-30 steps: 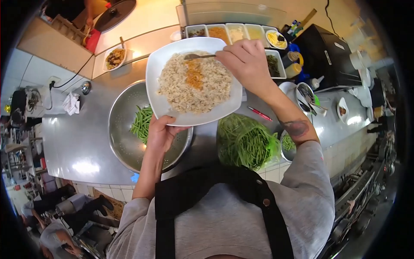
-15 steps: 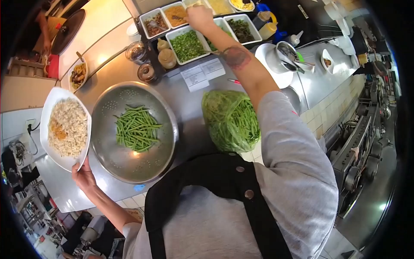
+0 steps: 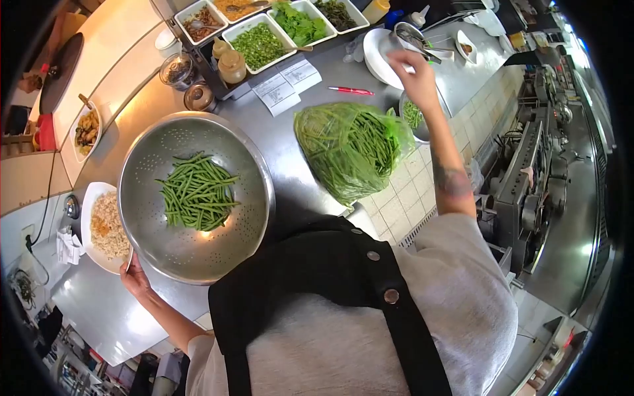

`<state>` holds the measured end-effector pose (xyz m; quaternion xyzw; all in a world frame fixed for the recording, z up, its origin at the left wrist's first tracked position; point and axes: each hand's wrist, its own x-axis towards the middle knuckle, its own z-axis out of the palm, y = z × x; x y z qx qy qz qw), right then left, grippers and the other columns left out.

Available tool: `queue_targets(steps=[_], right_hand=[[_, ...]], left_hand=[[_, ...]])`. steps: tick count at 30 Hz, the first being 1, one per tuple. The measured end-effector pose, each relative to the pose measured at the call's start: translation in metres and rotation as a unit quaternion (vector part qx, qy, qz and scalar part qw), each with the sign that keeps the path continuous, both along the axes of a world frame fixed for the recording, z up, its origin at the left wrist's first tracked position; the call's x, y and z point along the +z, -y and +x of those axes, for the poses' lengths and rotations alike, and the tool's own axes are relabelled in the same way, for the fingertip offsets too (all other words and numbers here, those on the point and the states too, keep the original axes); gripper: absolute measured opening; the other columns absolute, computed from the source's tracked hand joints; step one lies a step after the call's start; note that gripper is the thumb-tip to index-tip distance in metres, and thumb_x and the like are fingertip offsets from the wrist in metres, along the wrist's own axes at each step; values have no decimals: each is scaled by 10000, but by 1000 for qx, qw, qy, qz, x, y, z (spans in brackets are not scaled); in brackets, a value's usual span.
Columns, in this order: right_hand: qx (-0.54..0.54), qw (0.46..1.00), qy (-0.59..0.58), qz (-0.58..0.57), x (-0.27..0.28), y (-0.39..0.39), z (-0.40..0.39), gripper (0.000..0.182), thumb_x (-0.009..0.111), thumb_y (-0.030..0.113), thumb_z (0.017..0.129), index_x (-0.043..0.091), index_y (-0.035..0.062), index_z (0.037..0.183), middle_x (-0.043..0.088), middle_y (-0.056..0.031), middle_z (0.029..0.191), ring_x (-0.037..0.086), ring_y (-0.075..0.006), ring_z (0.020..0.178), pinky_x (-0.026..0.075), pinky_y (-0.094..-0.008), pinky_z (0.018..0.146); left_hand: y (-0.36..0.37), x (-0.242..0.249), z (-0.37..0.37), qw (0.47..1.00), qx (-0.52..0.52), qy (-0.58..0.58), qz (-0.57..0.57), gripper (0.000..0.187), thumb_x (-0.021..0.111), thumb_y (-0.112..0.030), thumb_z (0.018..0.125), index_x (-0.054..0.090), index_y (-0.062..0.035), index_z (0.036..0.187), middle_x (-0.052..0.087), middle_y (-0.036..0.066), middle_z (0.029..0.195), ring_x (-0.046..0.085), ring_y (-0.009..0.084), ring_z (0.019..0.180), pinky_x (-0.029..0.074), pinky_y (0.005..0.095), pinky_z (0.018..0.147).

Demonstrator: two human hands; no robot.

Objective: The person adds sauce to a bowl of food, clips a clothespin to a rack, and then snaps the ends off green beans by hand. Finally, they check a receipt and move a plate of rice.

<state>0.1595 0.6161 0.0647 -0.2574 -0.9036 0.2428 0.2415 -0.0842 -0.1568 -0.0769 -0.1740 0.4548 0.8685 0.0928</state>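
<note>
My left hand (image 3: 135, 278) grips the lower edge of a white bowl (image 3: 89, 214) of rice with an orange topping, beside the large metal colander (image 3: 152, 254). Cut green beans (image 3: 198, 191) lie in the colander's middle. My right hand (image 3: 413, 76) is raised near the white bowls (image 3: 375, 59) at the upper right, its fingers bent and apart, with nothing seen in them. A green plastic bag (image 3: 323, 142) full of beans sits between the colander and my right arm.
Trays of chopped greens (image 3: 257, 45), lettuce (image 3: 297, 23) and other toppings line the top. Near them are sauce bottles (image 3: 231, 65), paper slips (image 3: 276, 94), a red pen (image 3: 351, 90) and lidded jars (image 3: 199, 97). A dish of food (image 3: 87, 132) stands at the left.
My right hand has left the topping trays and moved right and down toward the white bowls. The rice bowl is lower, partly behind the colander's rim. The view has shifted.
</note>
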Motion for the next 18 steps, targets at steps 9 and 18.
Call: queue_targets(steps=[9,18], right_hand=[[-163,977,11,-138,-24,54,165,170,643,120,845,666,-3,960,666,-89,935,631,-146,835,495,-277,750],[-242,929,-27,-279,-46,168,235,174,599,139,891,648,-16,828,629,-31,766,554,-82,705,455,-232,660]], left_hand=[[46,-99,-71,997,-20,44,52,565,501,64,788,333,87,1327,485,209,1286,545,311,1125,497,401,962],[-36,5,-69,994,-111,-17,-3,559,522,-265,929,331,49,1351,456,207,1327,481,278,1208,437,395,1014]])
